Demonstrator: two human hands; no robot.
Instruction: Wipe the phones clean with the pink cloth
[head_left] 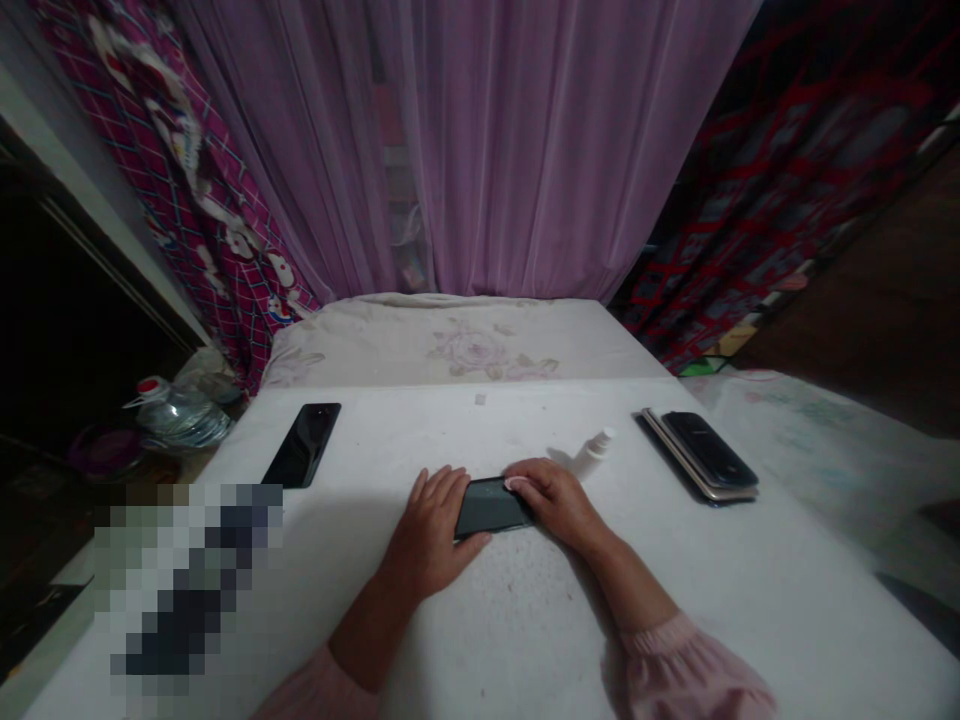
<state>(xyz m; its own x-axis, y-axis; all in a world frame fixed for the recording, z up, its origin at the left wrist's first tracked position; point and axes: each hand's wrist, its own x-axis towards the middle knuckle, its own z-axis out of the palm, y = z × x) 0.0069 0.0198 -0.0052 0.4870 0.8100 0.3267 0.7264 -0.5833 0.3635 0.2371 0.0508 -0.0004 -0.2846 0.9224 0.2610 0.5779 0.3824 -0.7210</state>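
Note:
A dark smartphone lies flat on the white-covered table, long side across. Its left end is gripped by my left hand, with the thumb along the near edge and the fingers at the far edge. My right hand rests over the right end of the screen. Pinched beneath its fingers is a small pale pad, mostly hidden, touching the glass near the far edge. Just beyond the right hand stands a small white bottle with a narrow top.
Another black phone lies at the left, beside a blurred-out patch. Several stacked phones lie at the right. Purple curtains hang behind the table. A large clear water bottle stands off the left edge.

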